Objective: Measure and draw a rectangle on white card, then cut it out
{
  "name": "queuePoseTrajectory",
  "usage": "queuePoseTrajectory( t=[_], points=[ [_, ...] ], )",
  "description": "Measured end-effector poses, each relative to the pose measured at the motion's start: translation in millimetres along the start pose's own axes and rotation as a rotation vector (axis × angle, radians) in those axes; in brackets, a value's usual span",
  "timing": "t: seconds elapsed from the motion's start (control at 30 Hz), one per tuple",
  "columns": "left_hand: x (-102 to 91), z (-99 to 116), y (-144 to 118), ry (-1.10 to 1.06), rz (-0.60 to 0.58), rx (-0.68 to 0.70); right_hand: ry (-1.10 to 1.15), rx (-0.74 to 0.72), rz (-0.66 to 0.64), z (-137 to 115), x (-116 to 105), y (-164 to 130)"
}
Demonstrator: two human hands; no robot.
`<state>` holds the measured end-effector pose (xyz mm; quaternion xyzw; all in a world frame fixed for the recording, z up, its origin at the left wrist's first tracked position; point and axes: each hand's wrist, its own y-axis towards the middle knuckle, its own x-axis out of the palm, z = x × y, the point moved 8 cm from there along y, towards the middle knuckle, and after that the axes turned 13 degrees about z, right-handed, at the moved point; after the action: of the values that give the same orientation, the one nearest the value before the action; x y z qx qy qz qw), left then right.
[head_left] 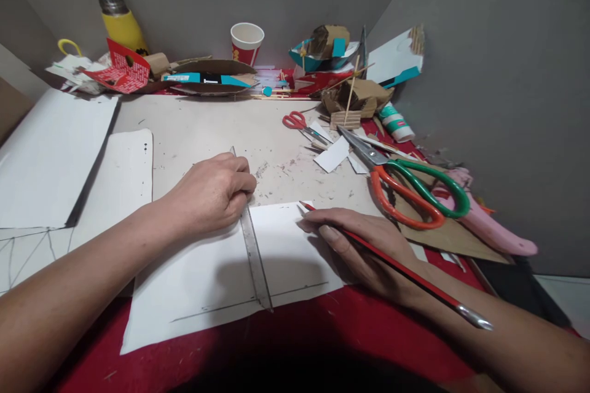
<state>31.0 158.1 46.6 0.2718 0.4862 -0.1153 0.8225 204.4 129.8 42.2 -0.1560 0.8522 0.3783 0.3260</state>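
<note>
My left hand (pixel 212 191) presses down on a metal ruler (pixel 254 255) that lies across a white sheet of paper (pixel 207 282). The paper carries a faint pencil line near its lower edge. My right hand (pixel 357 245) rests on the right side of the sheet and grips a red pencil (pixel 391 261), its tip pointing up and left near the paper's top edge.
Large orange-and-green scissors (pixel 405 187) lie to the right on brown cardboard, small red scissors (pixel 302 124) behind. A paper cup (pixel 246 43), yellow bottle (pixel 122 24), glue tube (pixel 396 123) and cardboard scraps crowd the back. White sheets (pixel 50 153) lie left. Grey walls close in.
</note>
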Motion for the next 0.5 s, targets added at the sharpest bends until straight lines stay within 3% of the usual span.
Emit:
queuePoseTrajectory(
  t=[0.5],
  points=[
    [5.7,-3.5,-3.1,0.049,-0.008,0.012,-0.032,0.09,-0.031,7.2,7.4,-3.9]
  ],
)
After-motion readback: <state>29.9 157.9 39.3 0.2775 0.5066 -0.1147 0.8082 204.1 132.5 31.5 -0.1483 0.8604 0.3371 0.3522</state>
